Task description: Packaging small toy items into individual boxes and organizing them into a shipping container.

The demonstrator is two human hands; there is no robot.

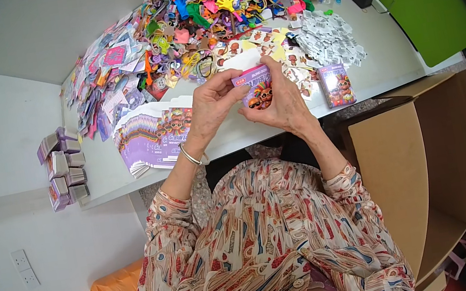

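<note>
Between my two hands is a small purple cardboard box (pixel 256 88) with cartoon figures on its front, held over the near part of the table. My left hand (pixel 210 106), with a bangle on its wrist, pinches the box's left side, its thumb against the front. The fingers of my right hand (pixel 285 101) wrap round the right side. A white flap shows behind the box's top. Left of my hands lies a fanned stack of flat purple cartons (pixel 147 137). To the right, a similar purple box (pixel 337 86) rests near the table's front edge.
Colourful small toys (pixel 224 8) heap across the back of the white table (pixel 232 141), beside bagged cards (pixel 114 73) and a pile of white packets (pixel 328 38). Sticker sheets (pixel 266 44) lie behind my hands. A large open cardboard box (pixel 393 169) stands at right.
</note>
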